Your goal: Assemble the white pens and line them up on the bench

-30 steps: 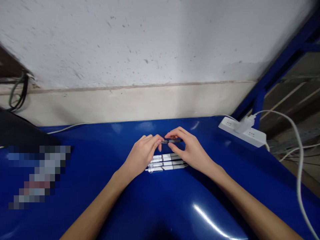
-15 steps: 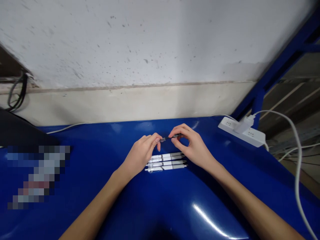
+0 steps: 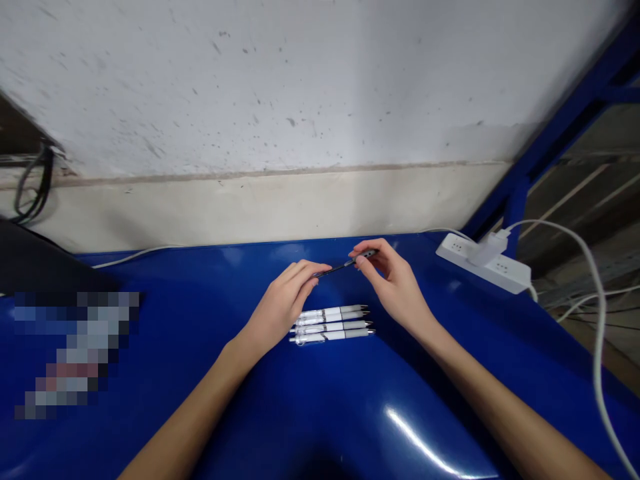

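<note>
My left hand is closed, pinching the left end of a thin dark pen refill between thumb and fingers. My right hand grips a short grey pen barrel between thumb and fingertips. The refill slants up to the right and meets the barrel's left end; how far it reaches inside is hidden. Below both hands, several white pens with grey grips lie side by side on the blue table, tips to the right. My left hand covers part of the upper pens' left ends.
A white power strip with a plug and white cable lies at the table's right edge. A black object stands at the left, with a blurred-out item before it. The wall borders the table's back.
My right hand has moved up and slightly right with the grey barrel, which now tilts upward. More of the dark refill shows between my hands. The white pens have not moved.
</note>
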Demonstrator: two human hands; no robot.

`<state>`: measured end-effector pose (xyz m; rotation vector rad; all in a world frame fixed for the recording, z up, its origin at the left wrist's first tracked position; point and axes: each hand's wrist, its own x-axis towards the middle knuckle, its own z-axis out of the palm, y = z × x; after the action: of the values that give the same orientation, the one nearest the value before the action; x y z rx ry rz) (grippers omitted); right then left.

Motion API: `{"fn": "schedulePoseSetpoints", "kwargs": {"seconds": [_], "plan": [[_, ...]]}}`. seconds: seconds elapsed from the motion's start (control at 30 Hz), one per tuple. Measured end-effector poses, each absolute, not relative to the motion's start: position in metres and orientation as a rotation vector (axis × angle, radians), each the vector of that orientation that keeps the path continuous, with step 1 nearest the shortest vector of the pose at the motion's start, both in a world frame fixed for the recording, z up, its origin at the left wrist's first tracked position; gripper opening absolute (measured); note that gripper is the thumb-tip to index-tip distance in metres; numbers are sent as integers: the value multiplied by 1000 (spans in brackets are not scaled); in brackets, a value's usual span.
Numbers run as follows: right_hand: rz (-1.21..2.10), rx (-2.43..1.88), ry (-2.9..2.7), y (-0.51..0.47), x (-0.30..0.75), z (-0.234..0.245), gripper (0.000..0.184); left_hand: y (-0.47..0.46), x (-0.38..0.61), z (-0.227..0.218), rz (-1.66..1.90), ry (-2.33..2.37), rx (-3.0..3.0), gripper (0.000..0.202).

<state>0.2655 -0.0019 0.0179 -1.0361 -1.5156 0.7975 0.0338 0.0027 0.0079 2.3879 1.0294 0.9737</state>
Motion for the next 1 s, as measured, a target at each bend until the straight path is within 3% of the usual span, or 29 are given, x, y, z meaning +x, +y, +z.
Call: {"fn": "schedulePoseSetpoints", "kwargs": {"seconds": [0.33,0.63,1.0], "plan": [[798,-1039,-1402,3,273,21,16,4,32,10,1005,1154,2422,23],[693,-1191,-1747,-8,262,15,28,2,34,13,1024,1140,2442,20],[1156,-1121,-1563,-4,259,16,47,-3,39,15,1022,1032,2465,22]]}}
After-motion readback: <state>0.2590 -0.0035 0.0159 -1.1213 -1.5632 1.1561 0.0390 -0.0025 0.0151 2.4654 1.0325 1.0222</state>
